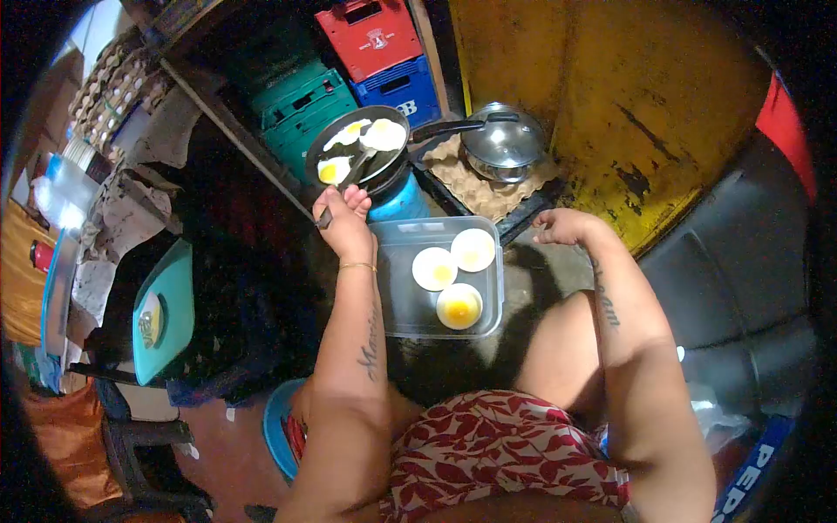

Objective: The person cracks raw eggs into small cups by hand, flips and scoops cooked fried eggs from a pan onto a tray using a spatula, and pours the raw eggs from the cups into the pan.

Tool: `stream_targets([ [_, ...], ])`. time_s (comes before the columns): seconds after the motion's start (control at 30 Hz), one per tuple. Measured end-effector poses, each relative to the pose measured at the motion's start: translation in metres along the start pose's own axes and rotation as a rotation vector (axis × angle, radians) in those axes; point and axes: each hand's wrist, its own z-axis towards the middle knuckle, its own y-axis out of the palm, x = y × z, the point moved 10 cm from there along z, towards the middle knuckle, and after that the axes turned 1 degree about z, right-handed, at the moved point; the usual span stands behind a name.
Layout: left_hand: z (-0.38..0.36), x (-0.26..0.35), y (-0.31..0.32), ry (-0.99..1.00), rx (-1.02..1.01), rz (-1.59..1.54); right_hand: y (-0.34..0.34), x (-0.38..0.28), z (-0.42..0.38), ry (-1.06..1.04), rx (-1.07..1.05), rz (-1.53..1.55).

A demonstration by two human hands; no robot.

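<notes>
My left hand (346,209) is closed around the handle of a turner (359,166), whose blade end reaches into a black frying pan (403,161). Three fried eggs lie in the pan: one with a bright yolk (332,171) near the turner, a whiter one (384,134) and another (353,132) at the far side. Just below sits a clear plastic container (397,301) with three round cooked eggs (459,306). My right hand (562,227) hangs empty with loosely bent fingers, right of the container and near the egg-carton tray.
The pan sits over a blue stove (399,202). A lidded steel pot (504,146) stands on the cardboard egg tray (466,187), with the pan's handle reaching toward it. Red (370,39), blue and green crates are stacked behind. A rusty yellow panel (610,105) rises at the right.
</notes>
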Motion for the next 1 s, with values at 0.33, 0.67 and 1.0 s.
stream_targets([
  [0.33, -0.011, 0.001, 0.016, 0.128, -0.092, 0.103, -0.002, 0.004, 0.006, -0.051, 0.046, 0.0],
  [0.67, -0.006, 0.005, 0.008, 0.075, -0.011, 0.064, -0.002, 0.0, 0.006, -0.075, 0.031, 0.047],
  [1.0, 0.01, 0.083, 0.038, 0.259, -0.165, 0.338, -0.002, 0.0, -0.001, 0.013, 0.001, 0.073],
])
